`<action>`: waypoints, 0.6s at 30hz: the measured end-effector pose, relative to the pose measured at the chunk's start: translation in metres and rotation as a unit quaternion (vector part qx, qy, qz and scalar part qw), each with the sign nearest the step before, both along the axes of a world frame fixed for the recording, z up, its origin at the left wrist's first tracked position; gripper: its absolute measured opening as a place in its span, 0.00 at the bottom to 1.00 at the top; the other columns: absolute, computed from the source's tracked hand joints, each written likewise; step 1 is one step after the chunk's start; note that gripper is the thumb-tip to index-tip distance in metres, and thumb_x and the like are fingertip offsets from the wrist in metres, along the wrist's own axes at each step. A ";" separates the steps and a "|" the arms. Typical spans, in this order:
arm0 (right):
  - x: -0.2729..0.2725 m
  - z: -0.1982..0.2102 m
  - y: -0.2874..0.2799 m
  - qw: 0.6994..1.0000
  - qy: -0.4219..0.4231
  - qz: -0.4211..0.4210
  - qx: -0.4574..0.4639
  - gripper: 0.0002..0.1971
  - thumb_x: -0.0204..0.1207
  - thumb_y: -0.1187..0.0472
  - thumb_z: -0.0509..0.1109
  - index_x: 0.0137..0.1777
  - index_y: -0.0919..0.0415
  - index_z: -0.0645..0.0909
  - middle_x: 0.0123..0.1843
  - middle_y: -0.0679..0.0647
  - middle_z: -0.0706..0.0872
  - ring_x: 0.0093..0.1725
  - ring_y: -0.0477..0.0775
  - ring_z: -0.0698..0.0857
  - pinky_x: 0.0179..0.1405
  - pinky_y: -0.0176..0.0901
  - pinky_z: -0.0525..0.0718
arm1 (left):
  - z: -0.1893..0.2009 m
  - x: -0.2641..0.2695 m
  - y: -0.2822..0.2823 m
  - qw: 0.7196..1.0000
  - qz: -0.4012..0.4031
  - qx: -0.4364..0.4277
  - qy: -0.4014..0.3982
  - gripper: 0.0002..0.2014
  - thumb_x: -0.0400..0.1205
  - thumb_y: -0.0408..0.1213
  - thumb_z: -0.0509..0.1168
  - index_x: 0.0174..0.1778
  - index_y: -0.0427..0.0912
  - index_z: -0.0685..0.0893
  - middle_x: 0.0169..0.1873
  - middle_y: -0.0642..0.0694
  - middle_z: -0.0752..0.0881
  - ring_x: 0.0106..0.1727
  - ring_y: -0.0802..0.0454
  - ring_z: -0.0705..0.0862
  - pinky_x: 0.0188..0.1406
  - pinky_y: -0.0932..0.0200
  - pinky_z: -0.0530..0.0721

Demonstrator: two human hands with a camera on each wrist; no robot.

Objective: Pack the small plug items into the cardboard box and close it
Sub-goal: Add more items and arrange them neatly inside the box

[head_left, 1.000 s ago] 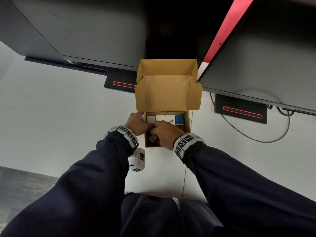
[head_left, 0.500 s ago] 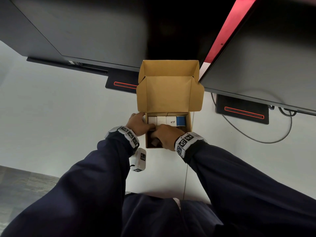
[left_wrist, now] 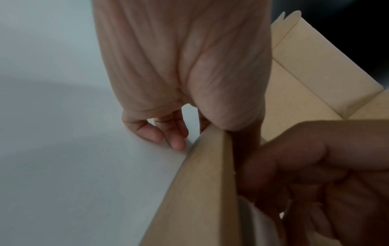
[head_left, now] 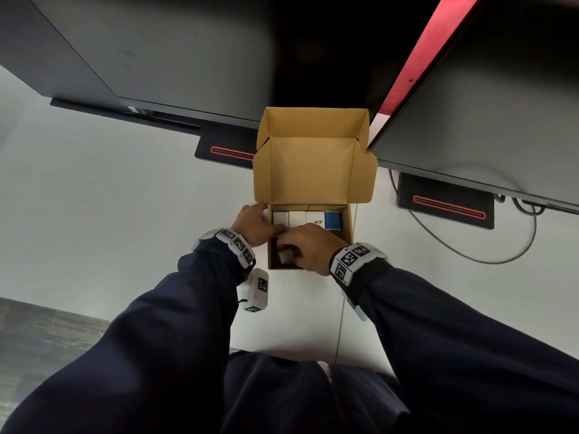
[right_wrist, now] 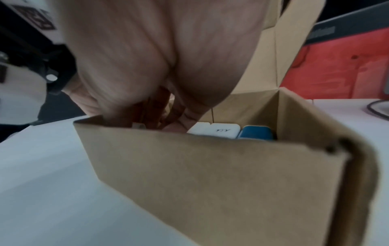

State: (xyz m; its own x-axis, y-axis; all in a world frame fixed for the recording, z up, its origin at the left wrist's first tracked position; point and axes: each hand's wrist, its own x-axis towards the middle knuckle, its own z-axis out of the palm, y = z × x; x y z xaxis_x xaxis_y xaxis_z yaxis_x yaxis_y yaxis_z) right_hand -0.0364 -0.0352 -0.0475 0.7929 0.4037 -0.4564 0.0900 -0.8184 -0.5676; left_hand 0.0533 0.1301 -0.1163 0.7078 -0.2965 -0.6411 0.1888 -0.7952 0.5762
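Observation:
The brown cardboard box stands open on the white table, its lid upright at the back. Along its back wall sit white plugs and one blue plug; the right wrist view shows the white plugs and the blue plug too. My left hand grips the box's left wall, thumb over the rim and fingers curled outside it. My right hand reaches into the front left of the box and holds a white plug, mostly hidden by its fingers.
Two dark monitors hang over the back of the table, their stands flanking the box. A grey cable loops on the right. A white tagged unit hangs under my left wrist. The table's near edge is at the lower left.
Almost nothing differs. My right hand stays inside the box's front left with the white plug, shifted only slightly. My left hand keeps its hold on the left wall.

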 end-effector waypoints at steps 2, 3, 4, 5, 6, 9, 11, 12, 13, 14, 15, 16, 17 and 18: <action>0.002 0.001 0.003 0.999 -0.010 0.041 -0.030 0.22 0.77 0.64 0.75 0.71 0.53 0.83 0.67 0.55 0.87 0.66 0.60 0.84 0.66 0.58 0.83 | -0.002 0.000 0.001 1.000 -0.001 -0.002 -0.003 0.47 0.58 0.67 0.70 0.75 0.51 0.82 0.66 0.36 0.88 0.72 0.33 0.86 0.76 0.33 0.86; 0.003 0.001 0.005 0.996 -0.020 0.069 -0.049 0.22 0.77 0.64 0.75 0.71 0.52 0.83 0.68 0.54 0.86 0.66 0.61 0.84 0.65 0.58 0.84 | -0.001 -0.001 0.001 1.000 -0.001 -0.003 -0.005 0.46 0.58 0.67 0.70 0.74 0.51 0.83 0.65 0.36 0.88 0.71 0.33 0.86 0.75 0.33 0.86; 0.004 0.003 0.006 0.992 -0.036 0.098 -0.065 0.21 0.78 0.64 0.74 0.70 0.51 0.84 0.67 0.52 0.86 0.66 0.61 0.84 0.63 0.58 0.85 | 0.000 -0.001 0.001 1.000 -0.001 -0.004 -0.007 0.44 0.60 0.65 0.71 0.73 0.51 0.83 0.65 0.36 0.89 0.71 0.33 0.86 0.75 0.34 0.86; 0.006 0.004 0.008 0.988 -0.052 0.124 -0.078 0.19 0.78 0.64 0.74 0.68 0.52 0.85 0.66 0.51 0.86 0.65 0.60 0.84 0.60 0.57 0.85 | 0.001 -0.001 0.001 1.000 -0.002 -0.004 -0.007 0.40 0.64 0.62 0.73 0.73 0.50 0.83 0.64 0.36 0.89 0.71 0.33 0.86 0.75 0.34 0.86; 0.008 0.005 0.009 0.983 -0.067 0.146 -0.087 0.17 0.78 0.64 0.74 0.66 0.53 0.86 0.64 0.51 0.86 0.64 0.60 0.84 0.59 0.57 0.86 | 0.002 -0.001 0.001 1.000 -0.001 -0.005 -0.008 0.36 0.68 0.58 0.75 0.73 0.49 0.83 0.65 0.35 0.88 0.72 0.33 0.85 0.75 0.33 0.86; 0.011 0.003 0.010 0.973 -0.097 0.184 -0.101 0.11 0.78 0.66 0.73 0.58 0.56 0.89 0.59 0.51 0.89 0.61 0.58 0.85 0.55 0.54 0.87 | 0.006 -0.001 0.001 1.000 -0.002 -0.011 -0.007 0.31 0.73 0.53 0.74 0.73 0.48 0.83 0.66 0.34 0.88 0.71 0.33 0.86 0.75 0.34 0.86; 0.010 -0.004 0.007 0.966 -0.109 0.207 -0.108 0.08 0.77 0.66 0.73 0.53 0.56 0.89 0.55 0.51 0.90 0.59 0.57 0.86 0.53 0.50 0.86 | 0.008 -0.001 0.002 1.000 -0.006 -0.014 -0.009 0.33 0.69 0.55 0.74 0.71 0.49 0.83 0.63 0.36 0.90 0.68 0.34 0.88 0.72 0.35 0.88; 0.008 -0.008 0.004 0.965 -0.109 0.215 -0.106 0.07 0.77 0.66 0.73 0.52 0.57 0.90 0.54 0.51 0.90 0.59 0.57 0.85 0.55 0.50 0.86 | 0.006 -0.001 0.002 1.000 -0.005 -0.014 -0.009 0.36 0.64 0.59 0.74 0.70 0.50 0.84 0.63 0.37 0.90 0.67 0.34 0.88 0.71 0.35 0.89; 0.007 -0.011 0.002 0.966 -0.106 0.212 -0.102 0.07 0.78 0.66 0.73 0.52 0.57 0.90 0.54 0.52 0.90 0.59 0.57 0.85 0.56 0.50 0.85 | 0.005 0.000 0.002 1.000 -0.004 -0.013 -0.008 0.40 0.60 0.63 0.72 0.68 0.51 0.84 0.63 0.38 0.90 0.67 0.35 0.88 0.71 0.35 0.89; 0.006 -0.012 -0.001 0.971 -0.103 0.193 -0.093 0.07 0.78 0.66 0.73 0.52 0.57 0.90 0.54 0.52 0.90 0.59 0.57 0.84 0.57 0.51 0.85 | 0.003 0.000 0.002 1.000 -0.003 -0.014 -0.009 0.41 0.57 0.66 0.72 0.67 0.52 0.84 0.62 0.39 0.91 0.67 0.36 0.88 0.70 0.35 0.89; 0.006 -0.013 -0.004 0.979 -0.098 0.157 -0.081 0.07 0.79 0.65 0.72 0.52 0.58 0.89 0.54 0.53 0.89 0.59 0.57 0.82 0.56 0.51 0.84 | 0.001 0.001 0.002 1.000 -0.002 -0.012 -0.007 0.42 0.56 0.67 0.71 0.67 0.52 0.84 0.62 0.39 0.91 0.67 0.36 0.88 0.70 0.35 0.89; 0.007 -0.013 -0.008 0.987 -0.094 0.111 -0.067 0.06 0.79 0.65 0.71 0.53 0.59 0.89 0.53 0.54 0.88 0.58 0.57 0.80 0.56 0.50 0.82 | 0.001 0.000 0.002 1.000 -0.002 -0.013 -0.005 0.42 0.56 0.67 0.71 0.67 0.52 0.84 0.62 0.40 0.91 0.67 0.36 0.88 0.70 0.35 0.89; 0.007 -0.014 -0.010 0.993 -0.089 0.064 -0.053 0.06 0.80 0.63 0.71 0.53 0.59 0.88 0.52 0.55 0.86 0.57 0.56 0.79 0.55 0.49 0.81 | 0.001 0.001 0.002 1.000 0.000 -0.014 -0.003 0.43 0.55 0.67 0.72 0.67 0.52 0.85 0.62 0.39 0.90 0.67 0.36 0.88 0.70 0.35 0.89; 0.008 -0.013 -0.012 0.995 -0.080 0.024 -0.046 0.07 0.80 0.60 0.71 0.53 0.59 0.88 0.50 0.54 0.84 0.55 0.56 0.79 0.54 0.48 0.80 | -0.001 0.001 0.003 1.000 0.004 -0.016 0.000 0.44 0.56 0.67 0.73 0.68 0.51 0.85 0.62 0.39 0.90 0.66 0.36 0.88 0.70 0.34 0.89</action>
State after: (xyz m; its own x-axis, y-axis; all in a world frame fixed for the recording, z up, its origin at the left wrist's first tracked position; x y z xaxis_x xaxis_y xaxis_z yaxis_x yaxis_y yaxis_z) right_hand -0.0287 -0.0468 -0.0606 0.8393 0.4045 -0.3632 0.2129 -0.8593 -0.4651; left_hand 0.0545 0.1330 -0.1168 0.7098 -0.3121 -0.6315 0.1948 -0.7746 0.6017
